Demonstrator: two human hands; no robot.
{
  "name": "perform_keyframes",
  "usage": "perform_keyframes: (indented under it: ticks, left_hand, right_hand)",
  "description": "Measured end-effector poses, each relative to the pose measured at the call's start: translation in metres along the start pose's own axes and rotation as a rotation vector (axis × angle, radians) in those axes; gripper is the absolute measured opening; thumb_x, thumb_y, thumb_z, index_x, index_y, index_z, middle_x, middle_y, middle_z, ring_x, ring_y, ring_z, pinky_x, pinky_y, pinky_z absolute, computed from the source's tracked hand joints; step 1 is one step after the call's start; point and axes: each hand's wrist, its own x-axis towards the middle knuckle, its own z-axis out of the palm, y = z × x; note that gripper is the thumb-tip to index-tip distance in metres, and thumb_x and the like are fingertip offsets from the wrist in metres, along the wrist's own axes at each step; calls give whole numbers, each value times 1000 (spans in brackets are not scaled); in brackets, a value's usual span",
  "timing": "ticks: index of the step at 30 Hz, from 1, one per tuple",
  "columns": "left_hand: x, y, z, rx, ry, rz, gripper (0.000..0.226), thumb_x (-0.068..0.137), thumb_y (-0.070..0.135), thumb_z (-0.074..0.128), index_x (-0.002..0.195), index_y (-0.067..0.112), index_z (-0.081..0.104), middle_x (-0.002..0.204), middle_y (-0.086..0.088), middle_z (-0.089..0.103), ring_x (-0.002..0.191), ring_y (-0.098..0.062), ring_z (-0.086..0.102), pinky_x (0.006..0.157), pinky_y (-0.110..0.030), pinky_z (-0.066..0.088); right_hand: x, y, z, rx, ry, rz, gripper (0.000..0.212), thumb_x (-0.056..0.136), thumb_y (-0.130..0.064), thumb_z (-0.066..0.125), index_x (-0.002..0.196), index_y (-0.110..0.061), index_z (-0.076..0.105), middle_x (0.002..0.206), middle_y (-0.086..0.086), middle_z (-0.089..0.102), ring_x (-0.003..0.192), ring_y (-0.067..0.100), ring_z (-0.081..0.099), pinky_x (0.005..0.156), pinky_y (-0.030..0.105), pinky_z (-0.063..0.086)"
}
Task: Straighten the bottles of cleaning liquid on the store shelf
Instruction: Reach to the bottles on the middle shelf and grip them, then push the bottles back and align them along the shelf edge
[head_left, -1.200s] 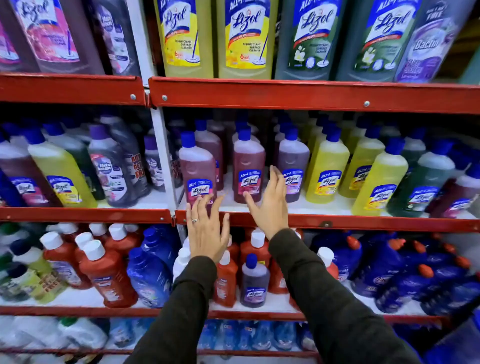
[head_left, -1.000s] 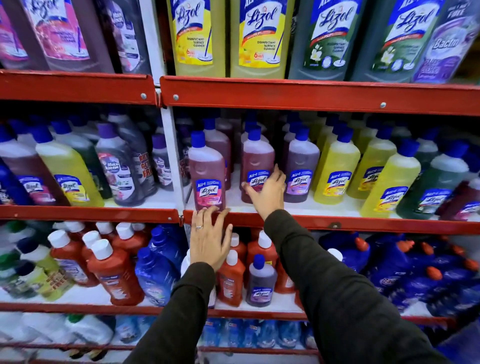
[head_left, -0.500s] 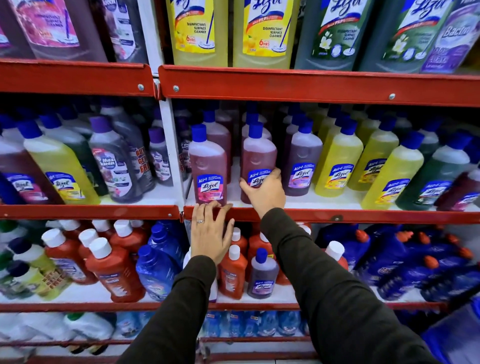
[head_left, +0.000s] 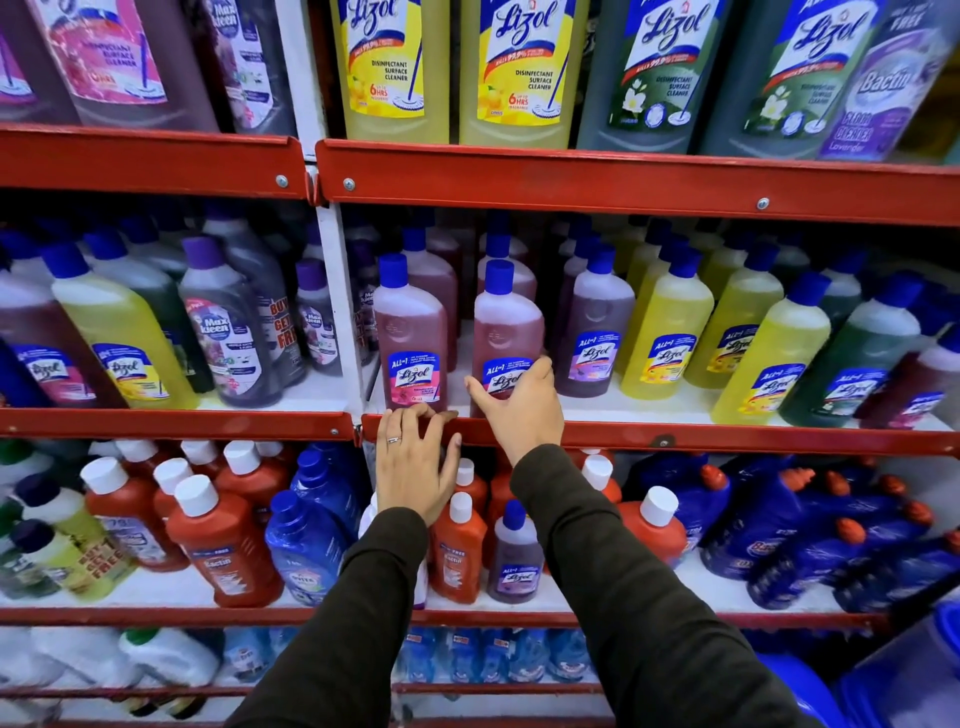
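Two pink Lizol bottles with blue caps stand upright at the front of the middle shelf. My right hand (head_left: 519, 405) wraps around the base of the right pink bottle (head_left: 506, 327), thumb on its left side and fingers over its label. The left pink bottle (head_left: 410, 332) stands free beside the white upright. Just below it, my left hand (head_left: 415, 462) rests flat on the red shelf edge (head_left: 675, 436), fingers spread, holding nothing. A purple bottle (head_left: 595, 332) and yellow bottles (head_left: 667, 332) follow to the right.
Large Lizol bottles (head_left: 524, 73) fill the top shelf. Left of the white upright (head_left: 340, 312) stand grey Max Kleen bottles (head_left: 228, 327) and a leaning yellow one (head_left: 119, 338). The lower shelf carries red bottles (head_left: 223, 540) and dark blue packs (head_left: 831, 530).
My right hand reached in and closed on the right pink bottle's base, and that bottle now stands further forward. My left hand dropped from the left bottle's label onto the red shelf edge.
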Motion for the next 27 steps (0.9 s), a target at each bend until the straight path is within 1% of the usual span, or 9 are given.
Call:
perform_keyframes:
  ticks: [2,4,7,10,14,17,21,24,27]
  left_hand:
    - [0,1,-1,3,-9,-14,36,97,39,47,117,14,64,121,-16,63,118,-35,54,107,-52,42]
    - [1,2,-1,2,3,-15,36,98,39,46,114,13,64,119,-16,63,116,-35,54,106,-52,43]
    - [2,5,-2,-3,30,-20,35,97,39,45,111,13,65,116,-15,63,113,-35,54,105,-52,44]
    - [2,6,-2,-6,27,-38,38,98,41,43,112,13,65,116,-14,63,114,-34,54,105,-52,44]
    - [2,8,-1,9,9,-63,42,98,44,39,111,13,65,117,-14,63,115,-35,55,104,-51,46]
    - [4,7,0,46,-12,-73,42,99,44,38,111,14,64,118,-14,63,115,-35,55,104,-50,45]
    - [5,7,2,77,-27,-77,43,98,46,37,112,15,64,119,-13,63,116,-35,55,104,-49,45]
    - [5,8,3,85,-18,-77,45,98,47,37,111,14,64,117,-13,64,114,-34,56,102,-49,46]
    - [5,8,2,100,-22,-75,45,97,47,38,111,14,64,116,-14,64,112,-35,57,100,-49,47]
  right_hand:
    - [-3,2,-2,32,18,-32,106,77,-72,69,150,-6,28,143,15,53,131,31,57,106,45,53]
    - [-7,6,-7,44,88,-83,106,82,-78,55,155,-8,25,153,14,45,142,31,46,115,50,43]
    - [-4,14,-19,121,287,-108,79,98,-63,38,158,-13,25,159,13,37,148,28,35,119,51,31]
    - [20,20,-31,126,419,-54,71,102,-51,41,157,-10,25,157,18,35,145,33,36,117,49,31]
    - [56,27,-45,15,300,73,98,92,-47,66,160,0,14,159,25,28,145,42,33,117,48,31]
    - [73,34,-47,-41,166,188,111,85,-47,74,159,2,8,157,26,27,143,44,33,116,48,33]
    - [86,48,-44,-53,98,201,104,85,-45,75,154,5,15,151,26,34,138,44,43,111,47,42]
    - [85,54,-44,-106,78,160,102,87,-50,71,153,7,18,150,26,36,136,41,46,109,44,44]
    - [77,56,-48,-67,97,145,100,83,-49,77,150,4,25,145,25,42,133,41,50,108,44,45]
